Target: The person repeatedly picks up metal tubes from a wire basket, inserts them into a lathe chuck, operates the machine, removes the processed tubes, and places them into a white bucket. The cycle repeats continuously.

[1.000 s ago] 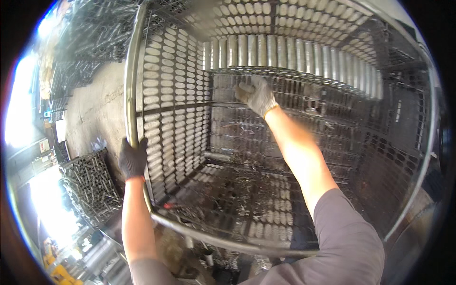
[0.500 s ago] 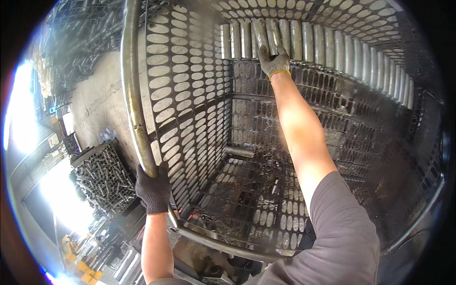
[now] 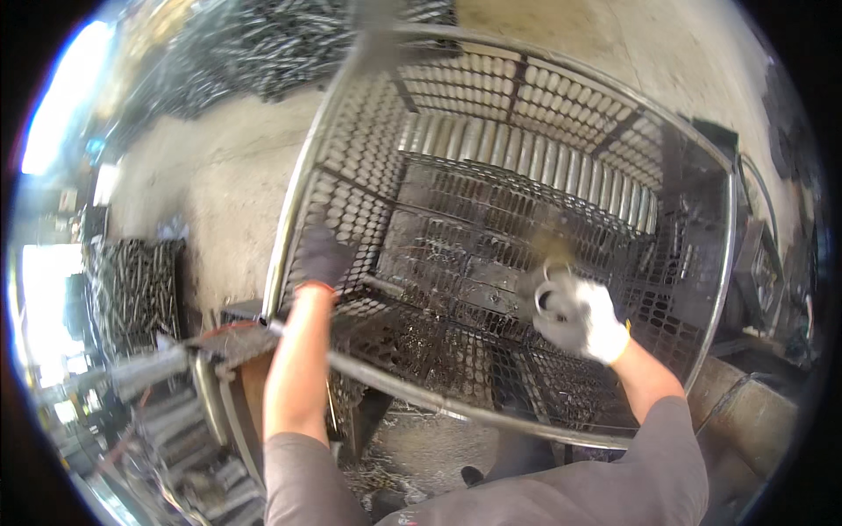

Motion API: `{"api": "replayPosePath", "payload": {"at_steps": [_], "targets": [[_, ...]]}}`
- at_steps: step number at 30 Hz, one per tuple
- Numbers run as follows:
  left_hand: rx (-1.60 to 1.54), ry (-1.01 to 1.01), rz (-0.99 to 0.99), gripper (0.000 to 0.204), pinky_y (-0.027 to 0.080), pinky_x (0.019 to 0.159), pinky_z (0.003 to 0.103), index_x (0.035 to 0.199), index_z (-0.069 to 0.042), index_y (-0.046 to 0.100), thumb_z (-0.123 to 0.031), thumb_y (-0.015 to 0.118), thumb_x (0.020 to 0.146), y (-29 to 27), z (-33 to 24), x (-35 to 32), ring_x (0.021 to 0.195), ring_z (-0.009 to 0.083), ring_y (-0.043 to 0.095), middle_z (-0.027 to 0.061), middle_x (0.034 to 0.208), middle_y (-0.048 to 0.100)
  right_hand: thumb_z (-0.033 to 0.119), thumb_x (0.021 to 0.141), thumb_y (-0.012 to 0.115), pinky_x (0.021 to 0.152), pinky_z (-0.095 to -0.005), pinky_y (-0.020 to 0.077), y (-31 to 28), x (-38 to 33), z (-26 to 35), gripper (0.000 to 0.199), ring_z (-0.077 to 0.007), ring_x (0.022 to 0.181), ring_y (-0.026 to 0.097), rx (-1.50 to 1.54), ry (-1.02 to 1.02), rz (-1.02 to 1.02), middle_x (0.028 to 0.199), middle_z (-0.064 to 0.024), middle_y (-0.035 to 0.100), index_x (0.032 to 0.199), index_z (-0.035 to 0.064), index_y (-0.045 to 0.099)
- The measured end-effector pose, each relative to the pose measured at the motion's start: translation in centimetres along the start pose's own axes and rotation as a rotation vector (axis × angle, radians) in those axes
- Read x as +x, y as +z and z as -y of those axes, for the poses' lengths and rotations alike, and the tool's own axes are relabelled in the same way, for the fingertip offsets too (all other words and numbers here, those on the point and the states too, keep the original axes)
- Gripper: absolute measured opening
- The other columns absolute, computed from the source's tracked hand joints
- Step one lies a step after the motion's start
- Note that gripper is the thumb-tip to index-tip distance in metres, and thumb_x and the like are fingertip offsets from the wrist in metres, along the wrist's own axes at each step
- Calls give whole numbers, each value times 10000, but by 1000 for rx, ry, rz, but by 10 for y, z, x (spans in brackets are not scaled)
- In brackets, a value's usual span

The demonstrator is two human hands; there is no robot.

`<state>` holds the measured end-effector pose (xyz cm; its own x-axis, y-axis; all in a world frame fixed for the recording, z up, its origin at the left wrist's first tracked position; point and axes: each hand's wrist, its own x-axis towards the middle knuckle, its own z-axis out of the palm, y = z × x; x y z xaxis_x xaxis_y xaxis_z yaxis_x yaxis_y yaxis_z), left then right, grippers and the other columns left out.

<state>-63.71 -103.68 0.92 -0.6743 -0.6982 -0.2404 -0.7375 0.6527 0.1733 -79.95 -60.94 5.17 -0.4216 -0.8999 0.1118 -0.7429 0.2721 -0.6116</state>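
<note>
My right hand [image 3: 574, 320], in a pale work glove, is raised over the inside of a metal cage [image 3: 614, 436]. It is closed around metal tubes [image 3: 547, 301], whose round open ends face me; two ends show, and the rest is blurred. My left hand [image 3: 324, 256], in a dark glove, hovers by the cage's left mesh wall [image 3: 355, 171] without visibly gripping it. Motion smears its fingers. Along the cage's far side, a row of similar silvery tubes [image 3: 544, 162] stands side by side.
The cage's tubular rim [image 3: 288, 230] runs around the opening. Metal shavings [image 3: 421, 342] litter its perforated floor. Heaped metal parts [image 3: 289, 53] lie at the back left, and another stack [image 3: 136, 285] stands left of the cage. A slanted metal pipe [image 3: 209, 399] is at lower left.
My right hand has drawn back from the row toward me, bringing tubes with it. My left hand has come off the cage's rim. The view has shifted, showing more of the cage.
</note>
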Motion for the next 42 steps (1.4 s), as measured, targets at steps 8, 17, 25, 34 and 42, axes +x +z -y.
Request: {"api": "replayPosePath", "payload": {"at_steps": [8,17,25,34,42], "targets": [[-908,230,626,831,466,1159,425,1583,-151,445,-178,854,861,6,26,-491,1376,294,576,157,1508,574,222,776,824,615,-434,581,27,-152,280,214,-315,823,721,344,-648,591,1061,-125,681,892,89,703],[-861,-581,-214,584,555,993,441,1313,-141,667,-277,836,771,86,202,-981,1150,348,699,158,1240,728,94,756,902,676,-328,622,151,-308,621,281,-281,828,783,445,-1013,714,1103,-167,776,739,60,624],[-734,-881,-843,463,599,910,342,1246,-86,705,-143,869,816,35,273,-1172,1041,162,731,63,1172,762,-5,964,655,707,-293,595,185,-295,874,297,-142,923,775,513,-1422,193,1011,-101,825,686,66,578],[-727,-708,-1018,206,601,753,372,1084,-61,712,-127,790,905,21,351,-1147,891,222,749,96,955,758,402,841,673,841,-487,580,420,-224,1113,360,-418,864,743,188,-1173,292,937,-233,754,923,75,799],[-906,-743,-696,783,574,1019,509,1566,-150,436,-319,806,896,2,345,-1200,1264,389,672,162,1492,595,398,850,715,859,-527,559,529,-224,1171,372,-442,953,712,9,-1192,411,989,-249,738,1005,61,743]]}}
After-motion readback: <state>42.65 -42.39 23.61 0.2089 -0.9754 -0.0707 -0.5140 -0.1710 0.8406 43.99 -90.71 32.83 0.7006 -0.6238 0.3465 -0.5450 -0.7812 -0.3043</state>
